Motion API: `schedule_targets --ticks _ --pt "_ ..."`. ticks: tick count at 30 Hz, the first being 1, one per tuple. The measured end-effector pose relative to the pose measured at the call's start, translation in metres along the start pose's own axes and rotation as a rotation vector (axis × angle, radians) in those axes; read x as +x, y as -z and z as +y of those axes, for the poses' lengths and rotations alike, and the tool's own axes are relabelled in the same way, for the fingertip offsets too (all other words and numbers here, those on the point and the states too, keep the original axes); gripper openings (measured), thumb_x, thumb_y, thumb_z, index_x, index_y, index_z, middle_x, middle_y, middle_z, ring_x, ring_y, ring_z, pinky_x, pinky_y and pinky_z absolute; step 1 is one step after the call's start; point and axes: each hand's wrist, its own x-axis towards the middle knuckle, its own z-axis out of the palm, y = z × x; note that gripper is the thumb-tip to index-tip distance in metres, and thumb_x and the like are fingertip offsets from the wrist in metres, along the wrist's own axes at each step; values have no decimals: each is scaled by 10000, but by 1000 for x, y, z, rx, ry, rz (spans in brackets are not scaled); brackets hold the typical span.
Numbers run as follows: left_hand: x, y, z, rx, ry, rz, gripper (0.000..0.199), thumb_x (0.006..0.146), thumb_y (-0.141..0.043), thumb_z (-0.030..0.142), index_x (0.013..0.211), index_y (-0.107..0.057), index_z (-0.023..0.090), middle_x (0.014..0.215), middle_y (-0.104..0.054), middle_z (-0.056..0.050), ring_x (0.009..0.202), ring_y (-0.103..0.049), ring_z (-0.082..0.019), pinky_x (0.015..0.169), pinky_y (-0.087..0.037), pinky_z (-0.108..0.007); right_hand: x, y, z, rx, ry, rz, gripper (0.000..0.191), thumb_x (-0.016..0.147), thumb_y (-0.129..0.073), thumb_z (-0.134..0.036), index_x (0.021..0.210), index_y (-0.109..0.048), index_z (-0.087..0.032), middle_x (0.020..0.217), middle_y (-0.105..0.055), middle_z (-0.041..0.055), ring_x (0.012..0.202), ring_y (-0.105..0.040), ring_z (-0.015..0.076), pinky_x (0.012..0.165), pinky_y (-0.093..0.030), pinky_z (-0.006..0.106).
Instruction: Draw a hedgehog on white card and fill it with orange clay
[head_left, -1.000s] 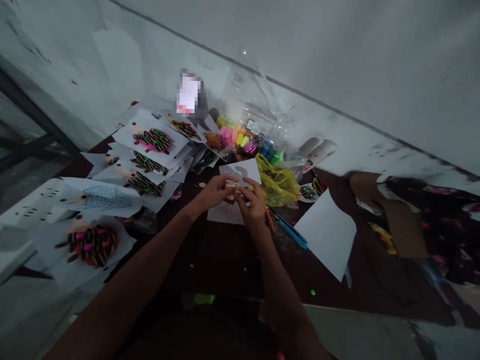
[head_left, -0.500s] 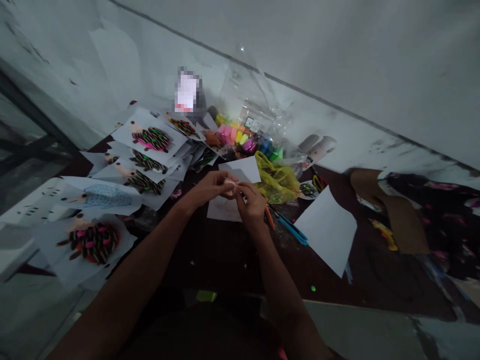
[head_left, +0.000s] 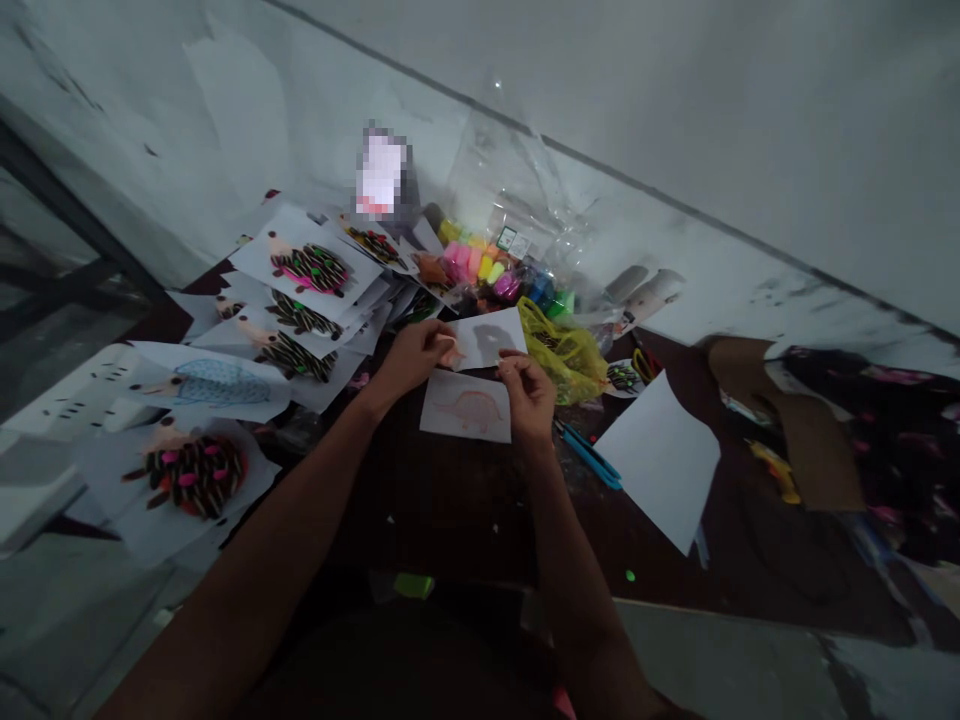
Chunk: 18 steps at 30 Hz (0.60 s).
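Observation:
My left hand [head_left: 421,355] is closed on a soft peach-coloured piece [head_left: 450,352] that hangs from its fingertips. To its right, my right hand [head_left: 531,395] is pinched at the fingertips on something small and pale that I cannot make out. Between and below the hands lies a paper [head_left: 466,408] with an orange-brown outline drawing of an animal. Behind it, a blank white paper [head_left: 491,338] bears a hand's shadow. A yellow mesh bag [head_left: 566,350] sits just beyond my right hand.
Hedgehog pictures [head_left: 309,262] are piled at the left. Colourful clay packs [head_left: 487,265] lie in clear plastic at the back. Blue scissors [head_left: 592,455] and a white sheet [head_left: 660,460] are at the right, with a yellow cutter [head_left: 776,470] farther off.
My hands have moved apart, the left one leftward with the peach piece and the right one rightward. The drawing between them now shows fully.

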Motion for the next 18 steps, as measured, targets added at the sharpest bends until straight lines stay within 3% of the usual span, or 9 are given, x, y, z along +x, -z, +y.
schedule_targets --ticks 3,6,9,11,13,15,18 --pt "-1 0 -6 293 2 40 208 866 -544 236 885 -730 146 937 -653 -86 878 -615 -228 802 -499 -352 0 3 6 15 -61 -34 223 895 -643 -410 888 -702 -196 817 -672 23 771 -612 167 755 -500 309" --pt "-5 -2 -4 525 -57 102 208 866 -554 189 915 -753 155 1018 -658 -130 990 -608 -283 893 -489 -409 -1 2 9 5 -45 -62 223 888 -646 -407 881 -721 -196 845 -683 28 786 -615 166 759 -492 303" --pt "-7 -1 6 563 -166 196 211 887 -554 187 948 -755 167 1045 -679 -136 1056 -589 -303 936 -461 -437 -2 0 8 5 -28 -57 199 870 -662 -379 824 -737 -201 821 -682 28 791 -622 171 735 -484 298" --pt "-8 1 14 444 -180 197 245 930 -529 248 914 -755 156 959 -698 -122 975 -610 -270 871 -472 -397 -2 0 7 -6 -14 -56 181 865 -669 -354 801 -751 -206 794 -681 26 783 -620 173 723 -478 300" --pt "-9 2 22 230 -94 45 359 960 -511 367 808 -743 139 743 -672 -76 729 -602 -197 693 -464 -317 -3 0 4 -34 1 -77 159 870 -674 -334 825 -770 -215 792 -685 22 764 -607 168 714 -472 300" --pt "-11 1 28 9 11 -215 455 949 -520 480 758 -735 128 562 -580 -19 542 -518 -138 553 -400 -259 -4 -1 1 -61 24 -113 138 872 -684 -318 847 -780 -222 791 -686 18 744 -587 160 692 -461 294" --pt "-14 -1 33 -238 66 -423 419 866 -628 516 776 -734 121 542 -563 9 471 -446 -88 473 -329 -213 -6 -2 -3 -71 62 -141 117 865 -707 -308 844 -778 -218 776 -689 16 734 -572 157 670 -444 287"
